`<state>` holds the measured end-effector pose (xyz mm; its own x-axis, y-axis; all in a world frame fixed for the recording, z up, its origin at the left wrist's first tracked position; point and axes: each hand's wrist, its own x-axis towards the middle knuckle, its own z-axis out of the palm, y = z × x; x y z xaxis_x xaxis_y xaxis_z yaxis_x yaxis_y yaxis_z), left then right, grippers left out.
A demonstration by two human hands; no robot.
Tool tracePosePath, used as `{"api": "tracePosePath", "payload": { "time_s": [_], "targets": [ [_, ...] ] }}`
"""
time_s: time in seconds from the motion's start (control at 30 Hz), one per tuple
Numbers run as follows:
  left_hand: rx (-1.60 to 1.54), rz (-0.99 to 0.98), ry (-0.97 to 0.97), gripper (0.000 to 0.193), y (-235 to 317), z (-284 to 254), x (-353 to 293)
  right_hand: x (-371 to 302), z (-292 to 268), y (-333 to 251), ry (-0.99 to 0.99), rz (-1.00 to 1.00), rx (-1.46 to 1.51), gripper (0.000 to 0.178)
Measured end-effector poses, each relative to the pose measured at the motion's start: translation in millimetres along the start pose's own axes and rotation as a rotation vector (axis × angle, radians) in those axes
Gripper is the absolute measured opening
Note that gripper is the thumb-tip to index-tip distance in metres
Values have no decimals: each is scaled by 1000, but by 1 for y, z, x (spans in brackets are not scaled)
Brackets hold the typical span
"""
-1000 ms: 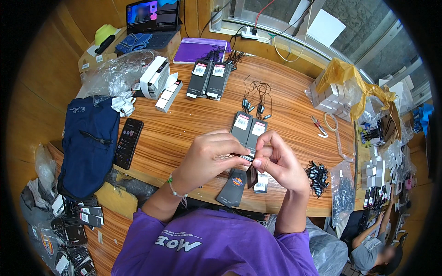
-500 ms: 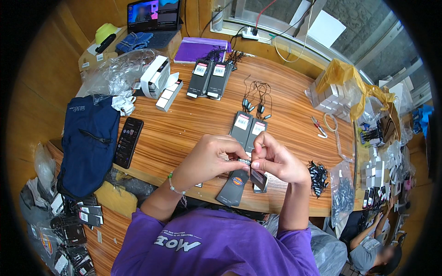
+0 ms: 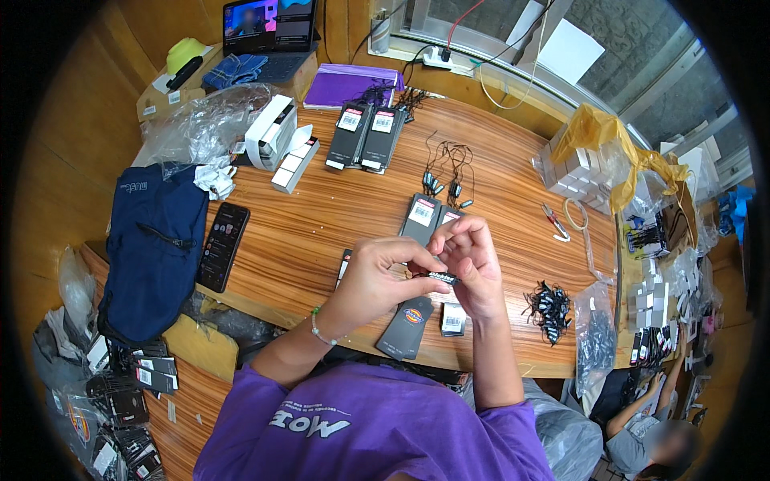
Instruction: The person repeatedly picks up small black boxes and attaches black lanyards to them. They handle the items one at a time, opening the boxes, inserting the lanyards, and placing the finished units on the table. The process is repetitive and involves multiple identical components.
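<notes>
My left hand (image 3: 395,272) is closed, its thumb and fingertips pinching a small black hang-tag seal (image 3: 443,277) with pale lettering. Right beside it, my right hand (image 3: 472,260) has its fingers loosely curled and the thumb apart; I make out nothing gripped in it, though a thin string could be hidden. Beneath the hands lies a dark grey hang tag (image 3: 407,327) with a round coloured emblem. Next to it sits a small tag with a white label (image 3: 453,319). Beyond my hands, long dark tags (image 3: 421,218) lie side by side, partly covered by my fingers.
Black corded seals (image 3: 552,311) are heaped at right, with more strings (image 3: 449,172) beyond the tags. Snips (image 3: 555,222) and a tape roll (image 3: 575,214) lie farther right. A phone (image 3: 223,247) and a blue bag (image 3: 152,248) are at left. Another person (image 3: 642,441) sits lower right.
The dark tag that hung beneath my fingers is out of view. My right hand has moved left and its pinch has loosened. The seal stays in my left hand.
</notes>
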<state>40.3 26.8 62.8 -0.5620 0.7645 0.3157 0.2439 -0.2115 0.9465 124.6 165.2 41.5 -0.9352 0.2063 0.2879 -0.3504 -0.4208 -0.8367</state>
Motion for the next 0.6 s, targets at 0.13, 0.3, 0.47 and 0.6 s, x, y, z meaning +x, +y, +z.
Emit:
{"api": "tracePosePath", "payload": {
  "time_s": [0.13,0.3,0.47,0.6],
  "targets": [
    [-74,-44,44,19,0,3,0,0,-1,6,-6,-60,74,46],
    [-77,-47,27,19,-2,0,1,-1,2,9,-14,-47,75,48],
    [-44,-3,-21,17,1,-1,1,-5,10,13,-13,8,228,49],
    [-49,-51,-68,17,5,-4,-3,-9,17,15,3,6,268,50]
  ]
}}
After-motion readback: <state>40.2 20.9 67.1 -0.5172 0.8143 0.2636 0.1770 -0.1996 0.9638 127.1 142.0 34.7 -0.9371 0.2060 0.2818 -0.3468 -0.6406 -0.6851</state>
